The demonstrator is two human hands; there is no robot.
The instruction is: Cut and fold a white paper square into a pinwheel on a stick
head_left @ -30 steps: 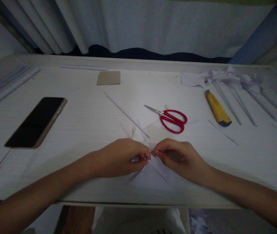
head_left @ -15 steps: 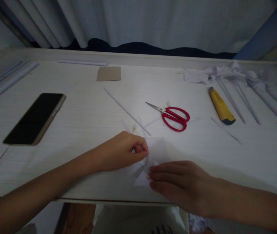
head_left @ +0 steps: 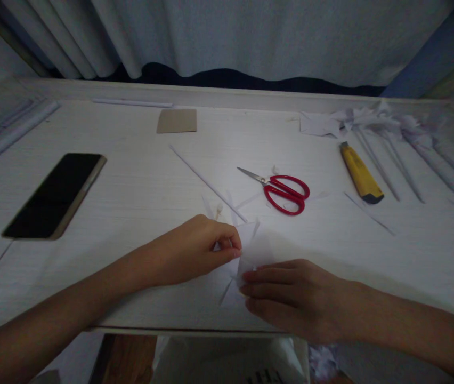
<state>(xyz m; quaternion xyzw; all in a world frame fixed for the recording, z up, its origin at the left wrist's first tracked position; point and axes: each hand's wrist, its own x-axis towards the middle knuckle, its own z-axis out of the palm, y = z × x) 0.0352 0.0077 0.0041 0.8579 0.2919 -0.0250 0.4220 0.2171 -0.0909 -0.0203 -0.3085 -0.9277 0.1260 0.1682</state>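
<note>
Near the table's front edge lies a piece of white paper [head_left: 257, 246] with creases and raised edges. My left hand [head_left: 199, 248] is closed in a pinch on the paper's left side, thumb against forefinger. From the right, my right hand [head_left: 291, 298] lies palm down with fingers stretched out, its fingertips pressing the paper's lower part. The hands cover some of the sheet, so its full shape is hidden. Just beyond my left hand, a thin white paper stick [head_left: 208, 182] lies slanted, with paper strips near its lower end. Scissors with red handles [head_left: 286, 193] rest behind the paper.
A yellow utility knife [head_left: 361, 173] lies right, beside several rolled paper sticks with crumpled paper tops [head_left: 384, 120]. A phone [head_left: 55, 196] with a cord lies left. At the back are a cardboard piece [head_left: 177, 120] and a paper roll [head_left: 132, 103]. A bag [head_left: 227, 360] is below the table edge.
A flap of the paper now stands up at its upper right, and its folds lie differently. My right hand has shifted slightly up; my left keeps its pinch. The view has moved a little.
</note>
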